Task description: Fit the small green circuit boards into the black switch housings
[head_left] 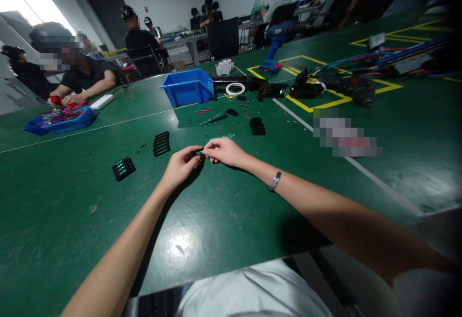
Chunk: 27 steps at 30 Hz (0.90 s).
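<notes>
My left hand (180, 165) and my right hand (224, 151) meet over the green table (72, 211), fingertips pinched together on a small green part (199, 153) held between them. A second small green piece (229, 136) lies just behind my right hand. Black slotted holders lie to the left: one (161, 143) beyond my left hand, another (123, 168) further left. A black block (257, 126) sits to the right of my hands. A metal bracelet is on my right wrist.
A blue bin (187, 87) stands behind, with a screwdriver (213, 119), a tape roll (235, 88) and small loose parts near it. A blue power drill (276, 47) and cables lie far right. A person across at left works over a blue tray (59, 119).
</notes>
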{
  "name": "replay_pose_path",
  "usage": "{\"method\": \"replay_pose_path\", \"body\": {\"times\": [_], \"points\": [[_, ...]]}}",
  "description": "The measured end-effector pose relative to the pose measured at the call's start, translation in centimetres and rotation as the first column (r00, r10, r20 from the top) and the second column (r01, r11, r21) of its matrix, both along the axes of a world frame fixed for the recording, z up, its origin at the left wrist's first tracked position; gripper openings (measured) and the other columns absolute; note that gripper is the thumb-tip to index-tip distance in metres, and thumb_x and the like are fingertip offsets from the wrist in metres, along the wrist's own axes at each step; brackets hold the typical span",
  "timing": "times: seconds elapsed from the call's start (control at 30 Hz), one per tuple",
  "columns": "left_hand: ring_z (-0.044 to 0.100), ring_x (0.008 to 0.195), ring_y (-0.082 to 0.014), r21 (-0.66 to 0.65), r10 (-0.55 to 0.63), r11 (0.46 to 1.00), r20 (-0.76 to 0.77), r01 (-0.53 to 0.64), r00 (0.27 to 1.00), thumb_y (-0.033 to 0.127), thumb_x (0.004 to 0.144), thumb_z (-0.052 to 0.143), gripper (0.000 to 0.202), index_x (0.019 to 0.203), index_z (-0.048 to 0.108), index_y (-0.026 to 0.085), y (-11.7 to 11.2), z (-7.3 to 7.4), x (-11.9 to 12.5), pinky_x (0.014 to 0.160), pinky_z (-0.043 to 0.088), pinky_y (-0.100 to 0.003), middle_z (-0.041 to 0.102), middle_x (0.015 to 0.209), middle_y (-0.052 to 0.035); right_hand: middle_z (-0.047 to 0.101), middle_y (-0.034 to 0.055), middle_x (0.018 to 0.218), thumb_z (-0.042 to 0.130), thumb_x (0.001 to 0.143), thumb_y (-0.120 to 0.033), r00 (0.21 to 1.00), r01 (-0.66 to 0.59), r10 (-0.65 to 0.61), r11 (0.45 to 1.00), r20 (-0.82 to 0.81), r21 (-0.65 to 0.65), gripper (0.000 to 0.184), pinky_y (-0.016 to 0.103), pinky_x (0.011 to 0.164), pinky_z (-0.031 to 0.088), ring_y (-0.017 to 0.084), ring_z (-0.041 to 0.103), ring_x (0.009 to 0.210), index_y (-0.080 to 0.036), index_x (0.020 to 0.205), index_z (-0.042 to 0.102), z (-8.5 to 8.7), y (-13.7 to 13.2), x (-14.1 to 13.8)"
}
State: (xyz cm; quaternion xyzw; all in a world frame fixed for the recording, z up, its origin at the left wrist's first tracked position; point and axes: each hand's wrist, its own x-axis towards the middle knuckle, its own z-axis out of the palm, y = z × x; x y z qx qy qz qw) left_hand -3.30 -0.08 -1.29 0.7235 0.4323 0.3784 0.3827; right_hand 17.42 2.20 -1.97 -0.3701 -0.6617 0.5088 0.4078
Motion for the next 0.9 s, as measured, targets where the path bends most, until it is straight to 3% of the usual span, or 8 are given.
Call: {"method": "replay_pose_path", "body": {"times": [0.23,0.57,0.9], "points": [[0.071,0.078,-0.0191,0.003,0.009,1.000,-0.009,-0.008,1.000,0.022,0.087,0.058,0.040,0.125,0.070,0.016,0.20,-0.45,-0.12,0.069,0.053,-0.027,0.077,0.092,-0.0059,0.070,0.0030,0.069,0.072,0.085,-0.029,1.000,0.008,-0.008,1.000,0.004,-0.009,0.017,0.020,0.051,0.050,0.011,0.064,0.058,-0.013,0.087,0.071,-0.10,0.08,-0.01],[0.071,0.077,-0.0198,0.007,0.021,1.000,0.001,-0.021,1.000,0.028,0.089,0.063,0.041,0.126,0.071,0.014,-0.01,-0.31,0.05,0.071,0.054,-0.029,0.079,0.096,-0.0082,0.070,0.0033,0.070,0.073,0.085,-0.029,1.000,0.001,-0.001,1.000,0.002,-0.013,0.018,0.020,0.051,0.051,0.011,0.064,0.058,-0.012,0.088,0.072,-0.07,0.20,0.12],[0.072,0.078,-0.0206,0.027,0.039,0.999,-0.023,-0.038,0.999,0.023,0.087,0.060,0.043,0.127,0.072,0.014,0.05,-0.40,-0.04,0.073,0.054,-0.030,0.079,0.094,-0.0084,0.070,0.0031,0.071,0.073,0.085,-0.032,1.000,-0.028,0.028,1.000,0.009,-0.002,0.020,0.020,0.051,0.050,0.011,0.064,0.058,-0.012,0.088,0.073,0.02,0.13,0.16]]}}
